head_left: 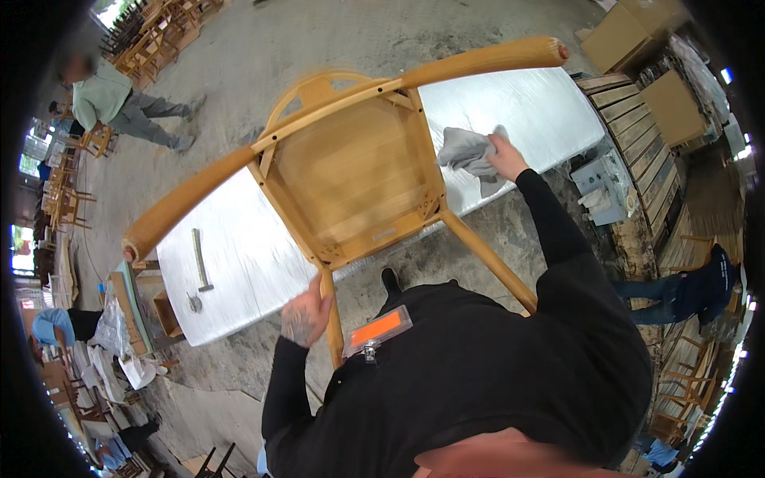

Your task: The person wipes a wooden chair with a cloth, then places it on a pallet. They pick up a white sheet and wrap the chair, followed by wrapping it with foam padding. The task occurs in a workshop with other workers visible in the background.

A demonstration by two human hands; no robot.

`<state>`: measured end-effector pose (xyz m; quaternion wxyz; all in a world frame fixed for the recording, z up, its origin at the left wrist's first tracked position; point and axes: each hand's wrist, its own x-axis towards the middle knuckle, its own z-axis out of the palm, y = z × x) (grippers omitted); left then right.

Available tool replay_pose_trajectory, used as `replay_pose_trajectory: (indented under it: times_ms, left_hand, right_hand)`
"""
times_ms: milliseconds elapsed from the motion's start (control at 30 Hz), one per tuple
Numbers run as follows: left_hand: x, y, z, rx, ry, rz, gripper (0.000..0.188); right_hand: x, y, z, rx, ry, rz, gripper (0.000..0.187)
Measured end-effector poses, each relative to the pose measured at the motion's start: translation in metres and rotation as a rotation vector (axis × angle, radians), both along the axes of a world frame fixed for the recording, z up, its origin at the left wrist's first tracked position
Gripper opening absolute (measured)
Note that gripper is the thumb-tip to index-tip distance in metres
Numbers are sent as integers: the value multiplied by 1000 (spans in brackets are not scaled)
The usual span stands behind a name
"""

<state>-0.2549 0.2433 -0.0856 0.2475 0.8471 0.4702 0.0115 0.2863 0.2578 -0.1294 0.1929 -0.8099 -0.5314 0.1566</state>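
Wooden chair (351, 175), just one of it, is tipped bottom-up over the bench (518, 107) right in front of both hands, so the underside of the seat faces the wearer. Left hand (306, 315) is up against one of the slimmer legs (334, 327); its fingers are partly hidden, so I can't tell if it's actually gripping. Right hand (505, 158) is closed on one grey cloth (464, 150), all bunched up, just beside the seat frame.

Four legs in total: two slim ones running back toward the wearer between the arms, and two chunky ones splaying out beyond the hands, one to each side. Past the seat, on the far side from the hands, there's one curved backrest (319, 89).

The bench is covered in shiny film. Out to the left of the left hand, two items lie on it: one T-shaped tool (201, 261) and one small metallic piece (194, 303) near its head. Right of the right hand sits one grey box (599, 191), with slatted boards (637, 131) beyond that. Way off past the left hand, one person in a pale green top (103, 95).
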Motion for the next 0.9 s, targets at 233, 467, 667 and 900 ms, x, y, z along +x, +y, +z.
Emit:
replay_pose_trajectory:
  times_ms: [233, 467, 667, 900]
  left_hand:
    - [110, 167, 54, 149, -645, 155, 31]
    - [204, 399, 45, 218, -208, 304, 44]
    - [227, 398, 4, -794, -639, 276, 33]
    - [250, 395, 11, -1000, -330, 685, 43]
  right_hand:
    - [-43, -94, -16, -474, 241, 291, 78]
    - [-103, -192, 43, -634, 670, 5, 90]
    - [-109, -199, 50, -650, 696, -115, 82]
    - [-109, -204, 39, -697, 671, -160, 78]
